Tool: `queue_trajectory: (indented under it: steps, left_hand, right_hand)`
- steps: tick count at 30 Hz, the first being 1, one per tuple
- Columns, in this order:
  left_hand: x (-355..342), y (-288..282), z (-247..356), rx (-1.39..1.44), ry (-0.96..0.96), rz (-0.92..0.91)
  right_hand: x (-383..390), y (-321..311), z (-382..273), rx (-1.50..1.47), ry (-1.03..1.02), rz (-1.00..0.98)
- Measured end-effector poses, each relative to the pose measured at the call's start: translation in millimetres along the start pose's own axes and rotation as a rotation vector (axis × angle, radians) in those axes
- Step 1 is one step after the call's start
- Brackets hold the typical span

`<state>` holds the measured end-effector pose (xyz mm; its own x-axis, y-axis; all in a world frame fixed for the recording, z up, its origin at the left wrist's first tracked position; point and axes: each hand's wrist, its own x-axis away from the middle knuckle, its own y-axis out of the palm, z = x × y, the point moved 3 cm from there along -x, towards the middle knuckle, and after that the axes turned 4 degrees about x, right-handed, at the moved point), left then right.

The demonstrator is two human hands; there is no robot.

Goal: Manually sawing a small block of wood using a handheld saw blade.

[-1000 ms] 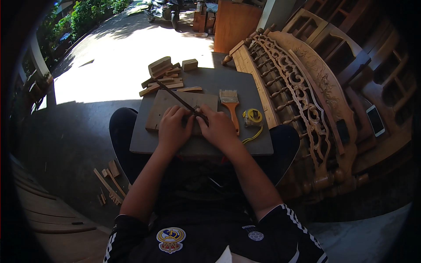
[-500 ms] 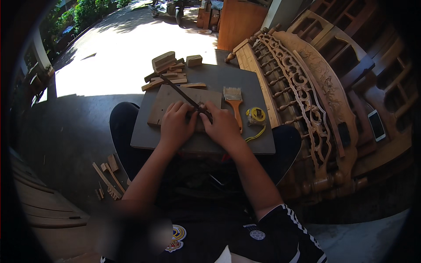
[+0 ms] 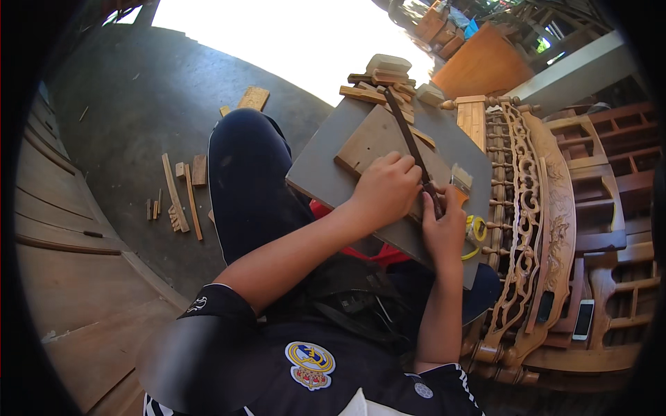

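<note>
A long, narrow, dark file (image 3: 404, 132) lies slantwise over a thick wooden board (image 3: 369, 142) on the grey tabletop (image 3: 322, 159). The fingers of my right hand (image 3: 446, 225) are closed round the dark handle at its near end. My left hand (image 3: 387, 186) rests on the board just left of the file with curled fingers; whatever they grip is hidden. Right of the board, partly behind my right hand, lies a paintbrush (image 3: 461, 179) with pale bristles. A yellow tape measure (image 3: 476, 227) sits beside my right wrist.
Wood offcuts (image 3: 388, 64) are piled at the tabletop's far edge. More wood strips (image 3: 175, 191) lie on the floor at left. A carved wooden railing (image 3: 517, 201) stands close on the right, with a white phone (image 3: 583, 319) beyond it.
The head view has turned, so table and hands appear farther right and tilted. The file now points more steeply away from me, and its handle shows in my right hand.
</note>
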<state>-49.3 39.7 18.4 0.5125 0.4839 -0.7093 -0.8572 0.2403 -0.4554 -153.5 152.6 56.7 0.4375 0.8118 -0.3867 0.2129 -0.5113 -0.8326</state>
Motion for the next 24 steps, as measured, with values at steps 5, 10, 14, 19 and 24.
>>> queue_trajectory:
  steps: [5, 10, 14, 19, 24]
  left_hand:
    - [3, 4, 1, -0.01, -0.006, 0.006]
    - [1, 19, 5, -0.004, -0.007, 0.066]
    - [0, 22, 9, 0.018, -0.024, 0.133]
    - [1, 25, 8, 0.021, -0.057, 0.135]
    - [-2, 18, 5, 0.001, -0.037, 0.082]
  right_hand:
    - [0, 1, 15, -0.079, 0.096, -0.03]
    - [0, -3, 27, -0.062, 0.112, -0.075]
    - [1, -3, 38, -0.075, 0.131, -0.088]
    - [-3, -2, 46, -0.179, 0.144, -0.133]
    - [-5, 2, 35, -0.195, 0.112, -0.073]
